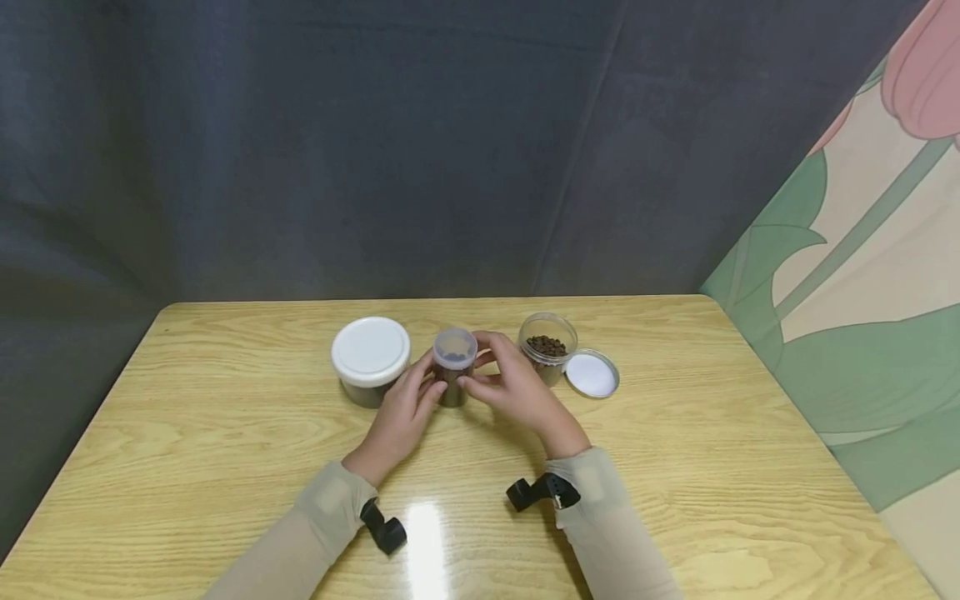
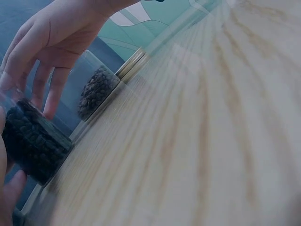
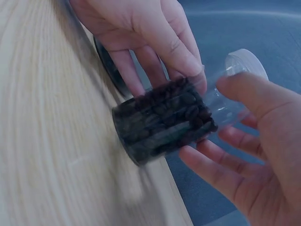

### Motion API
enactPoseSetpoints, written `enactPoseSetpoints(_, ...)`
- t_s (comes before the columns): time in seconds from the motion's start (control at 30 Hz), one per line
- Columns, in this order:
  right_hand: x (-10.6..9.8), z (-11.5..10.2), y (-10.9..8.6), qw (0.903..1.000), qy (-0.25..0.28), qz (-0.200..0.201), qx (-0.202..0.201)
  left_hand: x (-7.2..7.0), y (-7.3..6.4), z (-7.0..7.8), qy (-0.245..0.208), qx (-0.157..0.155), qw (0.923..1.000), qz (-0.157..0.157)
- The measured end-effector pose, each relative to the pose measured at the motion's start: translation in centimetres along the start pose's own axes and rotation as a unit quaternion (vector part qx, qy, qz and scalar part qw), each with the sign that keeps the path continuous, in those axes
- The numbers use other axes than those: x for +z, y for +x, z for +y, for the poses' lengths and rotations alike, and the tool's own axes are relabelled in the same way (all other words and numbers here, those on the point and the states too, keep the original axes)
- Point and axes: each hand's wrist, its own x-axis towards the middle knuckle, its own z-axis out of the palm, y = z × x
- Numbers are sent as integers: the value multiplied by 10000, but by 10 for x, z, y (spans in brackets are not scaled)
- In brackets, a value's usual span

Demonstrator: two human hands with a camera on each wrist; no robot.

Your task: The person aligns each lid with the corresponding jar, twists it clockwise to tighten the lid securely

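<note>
A small clear jar with a translucent lid stands between the two hands, filled with dark coffee beans. My left hand grips it from the left, thumb at the front. From the right, my right hand holds the same jar around its upper part, fingers behind and thumb in front. The right wrist view shows the clear upper wall and the pale lid beyond the right thumb. Only part of my left hand shows at the edge of the left wrist view, where the right hand reaches over.
Left of the hands stands a wide tub with a white lid. An uncovered clear jar of brown coffee beans is just right of the right hand, with a round lid lying beside it. A dark curtain hangs behind the wooden table.
</note>
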Motion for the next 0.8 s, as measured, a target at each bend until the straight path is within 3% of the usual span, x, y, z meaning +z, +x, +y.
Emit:
enactPoseSetpoints(0.47,9,0,1,9992,-335,205,125,8,6,-1,389,-309,9987,88)
enactPoseSetpoints(0.8,14,0,1,9972,-597,441,29,11,9,0,553,-337,9977,188)
